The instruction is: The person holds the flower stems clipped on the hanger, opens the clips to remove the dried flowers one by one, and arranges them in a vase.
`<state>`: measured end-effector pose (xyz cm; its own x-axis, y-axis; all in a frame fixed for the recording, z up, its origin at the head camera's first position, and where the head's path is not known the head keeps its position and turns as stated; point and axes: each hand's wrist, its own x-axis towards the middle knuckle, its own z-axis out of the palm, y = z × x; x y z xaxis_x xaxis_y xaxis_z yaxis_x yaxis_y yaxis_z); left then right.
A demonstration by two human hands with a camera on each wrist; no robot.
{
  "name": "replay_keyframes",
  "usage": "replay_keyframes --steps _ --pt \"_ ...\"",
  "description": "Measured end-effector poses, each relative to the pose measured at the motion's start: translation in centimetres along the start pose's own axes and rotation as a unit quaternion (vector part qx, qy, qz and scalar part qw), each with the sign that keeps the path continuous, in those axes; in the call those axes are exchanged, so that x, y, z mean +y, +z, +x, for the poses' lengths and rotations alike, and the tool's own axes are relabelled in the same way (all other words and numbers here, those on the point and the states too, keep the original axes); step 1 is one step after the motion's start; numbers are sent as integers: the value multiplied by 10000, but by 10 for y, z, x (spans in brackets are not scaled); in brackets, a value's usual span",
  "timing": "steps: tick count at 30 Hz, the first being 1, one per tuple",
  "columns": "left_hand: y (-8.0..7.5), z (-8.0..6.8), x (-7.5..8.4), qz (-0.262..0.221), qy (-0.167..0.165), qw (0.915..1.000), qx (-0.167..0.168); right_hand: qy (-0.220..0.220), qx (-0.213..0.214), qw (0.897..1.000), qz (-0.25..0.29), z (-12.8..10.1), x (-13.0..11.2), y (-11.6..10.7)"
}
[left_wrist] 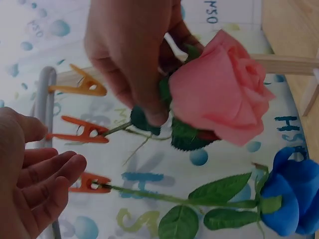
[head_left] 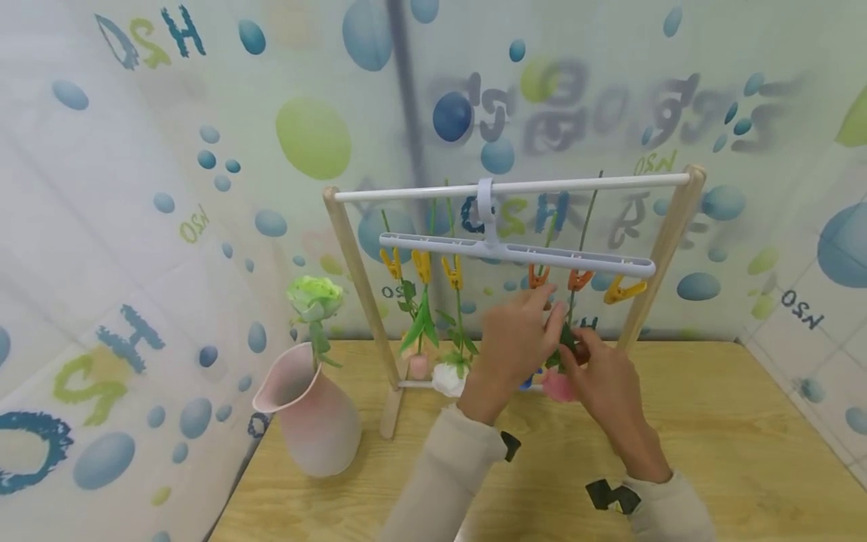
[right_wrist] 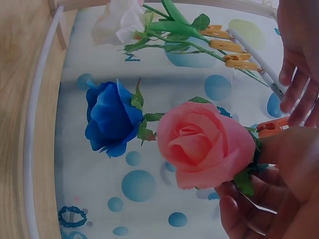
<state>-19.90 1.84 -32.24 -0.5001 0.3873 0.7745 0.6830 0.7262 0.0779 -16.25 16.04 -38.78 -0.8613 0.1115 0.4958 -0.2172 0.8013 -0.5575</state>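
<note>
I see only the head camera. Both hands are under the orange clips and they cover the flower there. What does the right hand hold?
Observer: The right hand pinches a pink rose at the green base, just under the bloom.
Operator: Is its stem already in a clip?
Observer: In the left wrist view the stem reaches the middle orange clip. I cannot tell whether the clip bites it.
Operator: Is another flower beside it?
Observer: Yes, a blue rose hangs next to it, with its stem in the lower orange clip.
Operator: And the left hand?
Observer: The left hand holds nothing. Its relaxed fingers are right at that lower clip.
</note>
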Motion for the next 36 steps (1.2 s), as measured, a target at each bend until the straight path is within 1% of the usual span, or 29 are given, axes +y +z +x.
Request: replay_keyframes --steps 3,5,10,16,18,20,24,29,31,36 --pt "8 4 7 183 -146 9993 -295 -10 22 10000 66 -1 0 -1" --pt "13 7 10 153 -259 9987 -400 -24 44 10000 69 -1 0 -1" --pt "21 17 19 295 -446 9977 -423 -30 10 10000 76 -1 0 -3" --pt "23 29 26 732 -809 9928 -501 -178 -70 9997 133 -1 -1 -3" --pt "23 31 27 889 -850 9915 -435 -226 -84 9996 170 -1 -1 -3" --pt "25 33 27 1075 -825 9902 -337 -234 -92 9995 186 -1 -2 -3" --pt "30 34 27 1226 -764 9895 -41 -247 -115 9995 184 -1 -2 -3" --pt "34 34 27 1158 -577 9909 359 -282 -53 9994 175 -3 -1 -3" --pt "35 34 26 1061 -491 9923 405 -258 -46 9994 212 -4 0 -3" --pt "34 35 26 1004 -357 9938 312 -147 -58 9996 254 -6 2 -4"
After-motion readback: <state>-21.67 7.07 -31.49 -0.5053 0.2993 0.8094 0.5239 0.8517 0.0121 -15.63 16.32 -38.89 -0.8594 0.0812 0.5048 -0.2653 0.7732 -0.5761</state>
